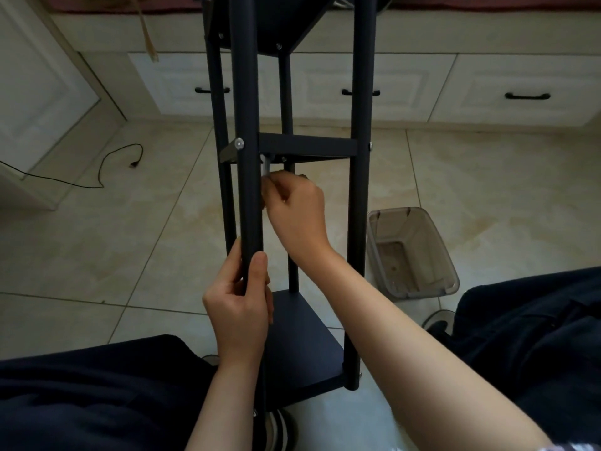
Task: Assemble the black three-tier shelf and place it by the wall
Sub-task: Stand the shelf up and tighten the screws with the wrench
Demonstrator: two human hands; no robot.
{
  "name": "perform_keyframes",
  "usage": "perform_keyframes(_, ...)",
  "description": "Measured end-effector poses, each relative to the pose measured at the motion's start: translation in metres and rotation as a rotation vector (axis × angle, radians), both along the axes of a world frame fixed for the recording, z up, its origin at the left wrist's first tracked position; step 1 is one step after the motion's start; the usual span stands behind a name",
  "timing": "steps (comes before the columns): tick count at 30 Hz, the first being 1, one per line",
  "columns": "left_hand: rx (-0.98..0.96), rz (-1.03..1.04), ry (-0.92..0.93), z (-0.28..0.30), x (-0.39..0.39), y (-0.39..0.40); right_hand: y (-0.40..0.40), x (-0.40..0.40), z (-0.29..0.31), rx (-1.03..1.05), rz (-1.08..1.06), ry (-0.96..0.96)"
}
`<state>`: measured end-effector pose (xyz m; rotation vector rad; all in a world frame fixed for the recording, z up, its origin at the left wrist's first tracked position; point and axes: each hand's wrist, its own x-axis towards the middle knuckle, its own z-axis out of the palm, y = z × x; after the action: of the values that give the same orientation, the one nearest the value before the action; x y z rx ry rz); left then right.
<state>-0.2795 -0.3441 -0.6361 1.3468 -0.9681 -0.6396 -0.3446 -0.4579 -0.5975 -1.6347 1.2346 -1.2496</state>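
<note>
Head view, looking down between two knees in dark trousers. Black three-tier shelf upright on the floor just in front, four dark round posts rising out of the top of the picture. Bottom tier low between the legs, middle tier edge-on at mid height, underside of the top tier just visible at the upper edge. Silver bolt head on the near left post at the middle tier.

Left hand wrapped round the near left post below the middle tier, thumb up the front, fingers curled behind. Right hand reaching in between the posts, fingers curled and pinching a small silver hex key standing up into the underside of the middle tier; exact seating of the tip too small to tell.

Floor of large glossy beige tiles with pale grout lines and faint brownish mottling. Clear plastic bin on the tiles to the right of the shelf, near the right knee. Black cable looping over the tiles at left, plug end lying free. Behind the shelf, a low run of cream panelled drawers with black bar handles, and a cream cabinet side at far left. Striped shoe at the bottom beside the shelf's foot.
</note>
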Motion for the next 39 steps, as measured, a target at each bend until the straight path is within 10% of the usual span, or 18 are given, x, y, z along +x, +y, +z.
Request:
perform_keyframes(18, 0.014, -0.052, 0.037, -0.001, -0.005, 0.002, 0.003, -0.037, 0.031, 0.073, 0.044, 0.191)
perform_keyframes(39, 0.016, -0.056, 0.048, 0.001, -0.006, 0.002, 0.005, -0.03, 0.03, 0.13, -0.027, -0.039)
